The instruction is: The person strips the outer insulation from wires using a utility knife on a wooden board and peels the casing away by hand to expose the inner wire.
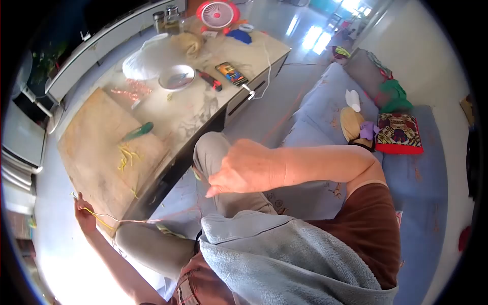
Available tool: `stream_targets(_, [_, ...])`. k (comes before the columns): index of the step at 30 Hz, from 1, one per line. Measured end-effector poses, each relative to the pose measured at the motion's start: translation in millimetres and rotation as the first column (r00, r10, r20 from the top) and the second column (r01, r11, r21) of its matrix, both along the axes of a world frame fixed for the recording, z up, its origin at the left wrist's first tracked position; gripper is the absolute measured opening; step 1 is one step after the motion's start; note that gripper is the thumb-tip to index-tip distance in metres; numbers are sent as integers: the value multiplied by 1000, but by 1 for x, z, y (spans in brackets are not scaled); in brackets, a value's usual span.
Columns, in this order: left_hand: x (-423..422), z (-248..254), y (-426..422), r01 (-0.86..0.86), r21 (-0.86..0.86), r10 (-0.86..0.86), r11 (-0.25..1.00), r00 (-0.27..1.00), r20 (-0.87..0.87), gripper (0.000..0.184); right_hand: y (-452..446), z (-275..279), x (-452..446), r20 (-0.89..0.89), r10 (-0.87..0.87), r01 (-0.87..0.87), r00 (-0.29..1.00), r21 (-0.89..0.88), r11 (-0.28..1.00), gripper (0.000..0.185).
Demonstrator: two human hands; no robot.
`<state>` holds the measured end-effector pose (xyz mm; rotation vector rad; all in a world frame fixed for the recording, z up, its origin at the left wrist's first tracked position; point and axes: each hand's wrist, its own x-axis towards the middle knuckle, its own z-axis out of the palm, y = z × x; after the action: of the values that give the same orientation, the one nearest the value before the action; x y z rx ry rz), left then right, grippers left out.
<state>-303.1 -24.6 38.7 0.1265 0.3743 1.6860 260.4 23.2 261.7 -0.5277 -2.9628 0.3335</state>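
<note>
My left hand [85, 216], at the far left beside the board's lower corner, has its fingers closed on a yellow wire [100, 219]. A thin pale strand [137, 221] runs from there to the right, over my knee. My right hand [244, 170] is closed in a fist above my other knee; what its fingers hold is too small to make out. Short yellow pieces [127, 156] lie on the wooden board [86, 147], near a green-handled tool [138, 131].
On the table [203, 104] are a white bowl [177, 78], a plastic bag [147, 58], copper-coloured pieces [133, 91], a red-black tool [209, 80], a phone [231, 73] with a cable and a red fan [218, 14]. A blue sofa [315, 112] holds a patterned cushion [399, 133].
</note>
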Motion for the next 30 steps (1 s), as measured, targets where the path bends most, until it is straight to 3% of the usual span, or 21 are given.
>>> stream_targets(3, [59,37,18,-89,-180,7,980,911,-412,30,-10,-7,21,49,-82,80,995,27,996,36])
stream_targets(4, [59,34,31,-83,-174,9,981,921,-389,30,-16,-7,26,112,-152,150,982,29,988,35])
stream_targets(6, [55,18,55,87,-61,-105,994,914,-392,28,-32,-11,36,234,-254,257,938,20,966,32])
stream_targets(7, [79,31,64,-15,-140,-57,990,868,-494,23,-42,-24,44,226,-334,340,915,13,940,33])
stream_targets(8, [83,25,75,63,-157,-129,986,879,-458,25,-52,-39,51,217,-388,398,896,-4,917,34])
stream_targets(10, [93,17,96,216,-187,-274,958,879,-389,29,-69,-62,53,301,-457,537,837,-291,792,31])
stream_targets(11, [93,2,105,345,-160,-380,925,812,-443,25,-81,-83,59,298,-429,514,853,-333,791,24])
stream_targets(13, [139,15,105,123,-430,-388,894,691,-610,20,-108,-146,83,292,-401,496,868,-498,711,17])
stream_targets(15, [141,7,109,284,-520,-573,806,596,-562,27,-125,-198,98,281,-404,473,871,-706,527,16])
stream_targets(16, [145,0,114,273,-521,-557,808,641,-528,29,-124,-200,91,293,-397,465,870,-758,459,15])
stream_targets(19, [145,6,119,145,-602,-577,785,523,-627,33,-115,-198,57,345,-347,484,872,-716,504,14])
stream_targets(21, [144,19,112,-77,-608,-569,790,276,-774,40,-104,-183,31,386,-292,478,875,-592,649,14])
stream_targets(23, [139,24,102,-325,-491,-533,808,-50,-844,41,-93,-167,8,435,-247,450,866,-462,765,14])
stream_targets(24, [147,29,84,-535,-252,-427,806,-231,-874,40,-89,-160,-3,447,-235,437,863,-426,792,14])
stream_targets(26, [166,30,43,-633,85,-196,769,-360,-912,31,-82,-156,-19,433,-235,435,870,-449,780,13])
stream_targets(28, [204,33,-4,-545,-179,-275,819,-98,-956,30,-82,-168,-23,360,-258,434,897,-600,672,17])
stream_targets(29, [225,24,-19,-468,-286,-301,836,43,-953,28,-85,-197,-13,240,-317,385,917,-736,557,17])
stream_targets(30, [241,11,-27,-421,-313,-314,851,69,-947,28,-88,-209,-6,227,-337,372,914,-800,471,17])
